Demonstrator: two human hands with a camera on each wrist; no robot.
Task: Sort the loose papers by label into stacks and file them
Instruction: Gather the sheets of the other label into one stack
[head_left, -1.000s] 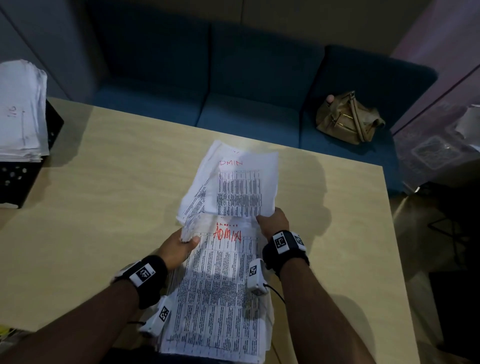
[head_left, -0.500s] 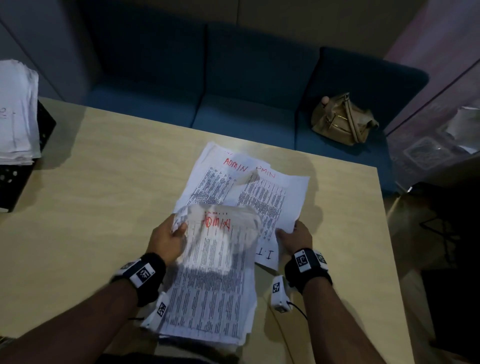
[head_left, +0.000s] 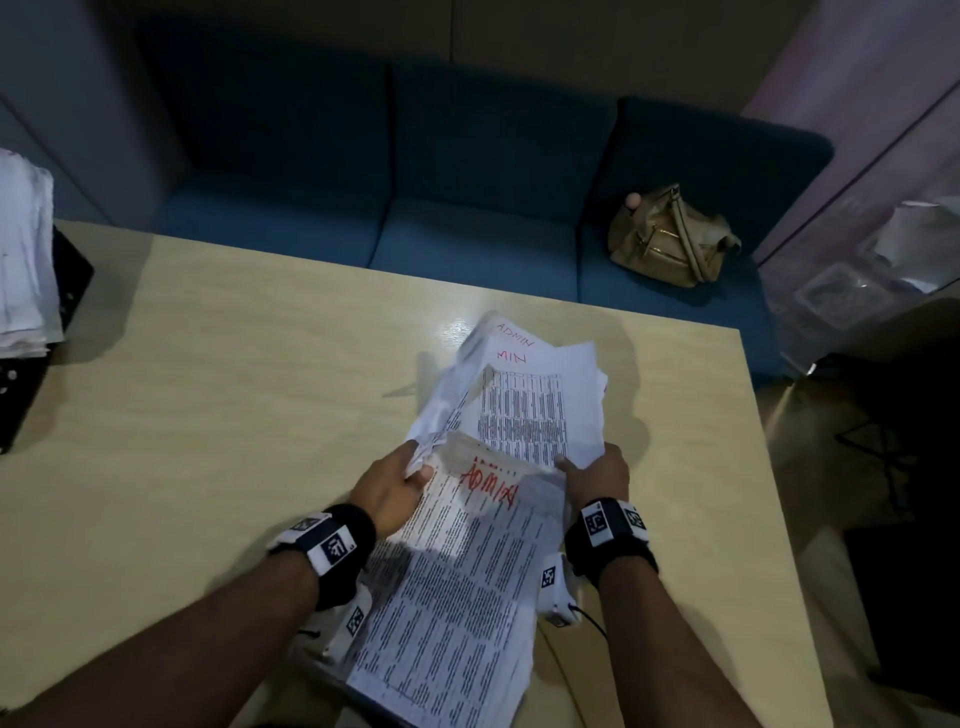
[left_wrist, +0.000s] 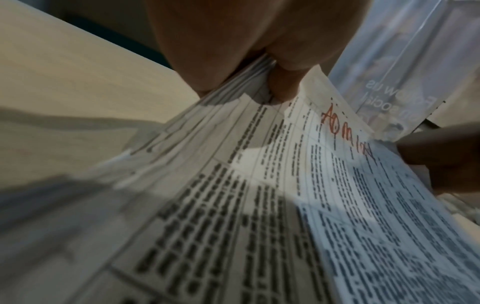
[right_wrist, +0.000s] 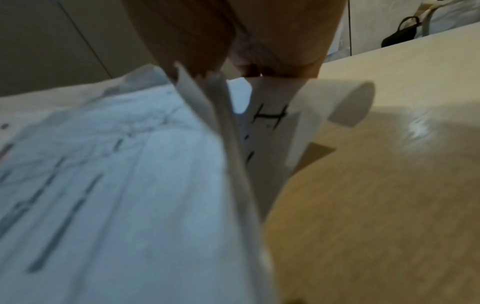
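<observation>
A thick stack of printed papers headed ADMIN in red hangs over the table's near edge. My left hand grips its top left corner, thumb on top; the left wrist view shows the thumb pinching the sheets. Beyond it a small pile of ADMIN sheets lies on the table. My right hand pinches the near right corner of a table-printed sheet over that pile. In the right wrist view the held sheets curl, with a black handwritten letter on one.
At the far left a tall stack of white papers sits on a black perforated tray. A blue sofa behind the table holds a tan handbag. The table's right edge drops to the floor.
My right hand swung from out on the right back in to the pile, bringing a sheet over the ADMIN sheets. The left hand kept its grip on the big stack.
</observation>
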